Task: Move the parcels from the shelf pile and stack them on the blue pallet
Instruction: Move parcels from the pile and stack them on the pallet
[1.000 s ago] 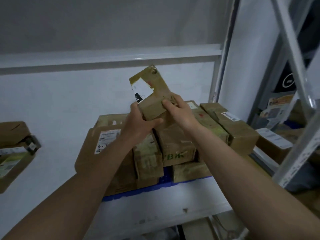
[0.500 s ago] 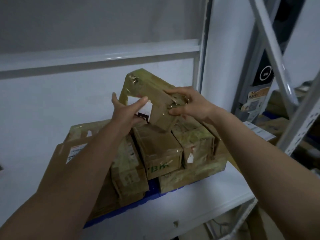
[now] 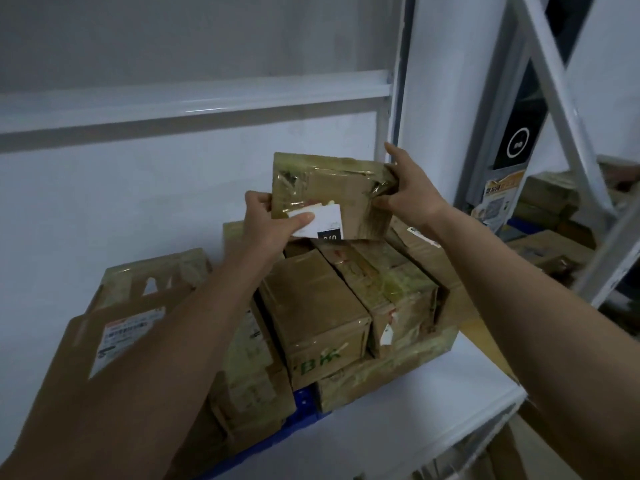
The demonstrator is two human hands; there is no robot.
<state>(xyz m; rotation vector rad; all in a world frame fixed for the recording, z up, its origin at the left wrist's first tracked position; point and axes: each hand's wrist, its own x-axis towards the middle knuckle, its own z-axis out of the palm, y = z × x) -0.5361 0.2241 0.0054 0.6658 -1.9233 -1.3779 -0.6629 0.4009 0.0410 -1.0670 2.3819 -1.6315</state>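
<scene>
Levelled since before, parcel (image 3: 329, 195) lies long-axis sideways between both hands.

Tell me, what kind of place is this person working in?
Most likely a parcel depot or warehouse storeroom. Taped cardboard parcels with shipping labels sit piled on a blue pallet, white metal shelving frames the bay, and more boxes fill the next rack. Both hands hold one small parcel.
</scene>
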